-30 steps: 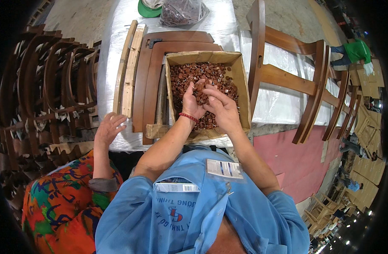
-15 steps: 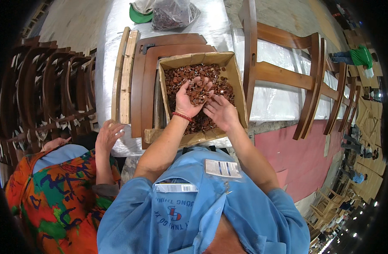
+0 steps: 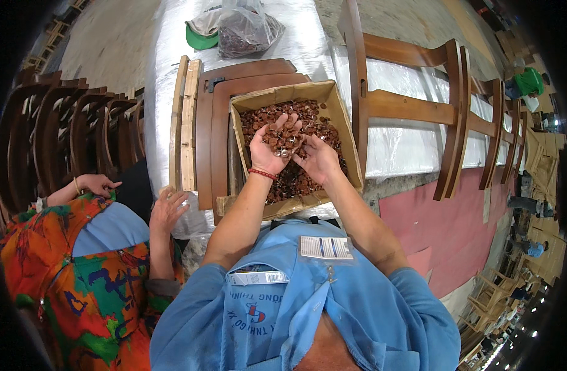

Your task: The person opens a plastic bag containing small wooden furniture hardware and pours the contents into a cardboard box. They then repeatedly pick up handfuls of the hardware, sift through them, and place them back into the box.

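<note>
Loosely, the left hand (image 3: 268, 153) cups brown studs (image 3: 284, 138).

The box (image 3: 296, 206) is matt cardboard, the brown frame (image 3: 413, 112) smooth glossy wood, the bag (image 3: 249, 34) crinkled plastic.

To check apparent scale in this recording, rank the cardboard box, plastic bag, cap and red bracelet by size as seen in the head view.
1. Cardboard box
2. Plastic bag
3. Cap
4. Red bracelet
</note>
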Tool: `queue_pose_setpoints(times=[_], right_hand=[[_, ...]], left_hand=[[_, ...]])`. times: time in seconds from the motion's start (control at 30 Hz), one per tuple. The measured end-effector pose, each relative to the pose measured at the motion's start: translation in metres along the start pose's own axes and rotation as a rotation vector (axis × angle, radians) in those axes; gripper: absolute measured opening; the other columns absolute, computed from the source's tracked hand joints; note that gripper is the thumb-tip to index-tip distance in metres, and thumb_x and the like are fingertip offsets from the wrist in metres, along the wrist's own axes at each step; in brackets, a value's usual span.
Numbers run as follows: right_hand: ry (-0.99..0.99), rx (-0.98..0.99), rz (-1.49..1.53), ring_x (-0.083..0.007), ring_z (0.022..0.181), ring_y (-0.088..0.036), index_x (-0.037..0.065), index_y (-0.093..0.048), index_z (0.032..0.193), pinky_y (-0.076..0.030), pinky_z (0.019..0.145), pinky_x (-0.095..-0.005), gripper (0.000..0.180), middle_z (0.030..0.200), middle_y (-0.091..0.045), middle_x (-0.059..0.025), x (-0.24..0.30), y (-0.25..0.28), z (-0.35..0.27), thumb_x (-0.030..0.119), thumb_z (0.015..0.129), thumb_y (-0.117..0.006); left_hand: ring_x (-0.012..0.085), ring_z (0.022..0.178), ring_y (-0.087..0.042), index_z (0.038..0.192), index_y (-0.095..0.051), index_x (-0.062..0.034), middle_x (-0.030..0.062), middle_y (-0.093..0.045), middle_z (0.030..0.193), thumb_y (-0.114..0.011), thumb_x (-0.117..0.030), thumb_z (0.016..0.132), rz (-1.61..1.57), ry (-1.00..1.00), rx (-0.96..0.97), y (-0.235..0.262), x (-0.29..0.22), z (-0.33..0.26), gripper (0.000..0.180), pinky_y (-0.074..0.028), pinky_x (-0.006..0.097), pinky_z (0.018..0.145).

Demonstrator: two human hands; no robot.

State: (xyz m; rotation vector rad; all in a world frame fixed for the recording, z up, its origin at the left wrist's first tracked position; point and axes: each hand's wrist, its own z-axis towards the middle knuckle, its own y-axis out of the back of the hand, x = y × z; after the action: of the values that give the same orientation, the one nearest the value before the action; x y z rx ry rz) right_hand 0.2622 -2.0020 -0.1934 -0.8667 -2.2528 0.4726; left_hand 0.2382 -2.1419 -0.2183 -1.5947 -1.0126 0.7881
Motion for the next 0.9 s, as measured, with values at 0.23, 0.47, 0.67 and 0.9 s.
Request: queue_pose_setpoints(times=[0.23, 0.47, 0.67, 0.9], right_hand=[[-0.044, -0.004, 0.011, -0.0217, 0.104, -0.05, 0.008, -0.05, 0.11, -0.041, 0.094, -0.0439, 0.027, 0.11, -0.052, -0.0084, -0.008, 0.004, 0.006, 0.029, 0.1, -0.038], [-0.077, 0.056, -0.102, -0.0248, 0.113, -0.048, 0.004, -0.046, 0.125, -0.04, 0.096, -0.0428, 0.041, 0.124, -0.05, -0.0136, -0.008, 0.008, 0.004, 0.035, 0.1, -0.034], [0.062, 0.218, -0.278, -0.0248, 0.126, -0.041, 0.009, -0.04, 0.137, -0.035, 0.101, -0.0444, 0.045, 0.138, -0.045, -0.0119, 0.01, 0.021, -0.018, 0.034, 0.099, -0.038], [0.739, -0.192, -1.457, -0.0354, 0.113, -0.054, -0.001, -0.051, 0.125, -0.041, 0.097, -0.0395, 0.039, 0.123, -0.055, -0.0228, 0.032, 0.045, 0.003, 0.014, 0.09, -0.047]], left_hand=[[0.0326, 0.124, -0.046, 0.13, -0.047, -0.0025, 0.0154, -0.052, 0.132, -0.027, -0.032, 0.094, -0.041, 0.005, 0.055, 0.005, 0.001, 0.001, 0.051, -0.037, 0.05, 0.103], [0.0314, 0.12, -0.049, 0.131, -0.047, -0.0014, 0.0143, -0.054, 0.128, -0.029, -0.032, 0.095, -0.015, -0.122, -0.154, 0.006, -0.001, 0.003, 0.05, -0.036, 0.05, 0.103], [0.03, 0.116, -0.052, 0.124, -0.051, -0.0046, 0.0135, -0.057, 0.124, -0.037, -0.032, 0.097, 0.109, -0.114, -0.156, 0.007, -0.006, -0.002, 0.041, -0.039, 0.047, 0.101], [0.0291, 0.117, -0.053, 0.116, -0.057, 0.0042, 0.0168, -0.057, 0.126, -0.055, -0.025, 0.091, 1.625, -0.289, -0.408, -0.006, -0.021, -0.015, 0.039, -0.042, 0.036, 0.098]])
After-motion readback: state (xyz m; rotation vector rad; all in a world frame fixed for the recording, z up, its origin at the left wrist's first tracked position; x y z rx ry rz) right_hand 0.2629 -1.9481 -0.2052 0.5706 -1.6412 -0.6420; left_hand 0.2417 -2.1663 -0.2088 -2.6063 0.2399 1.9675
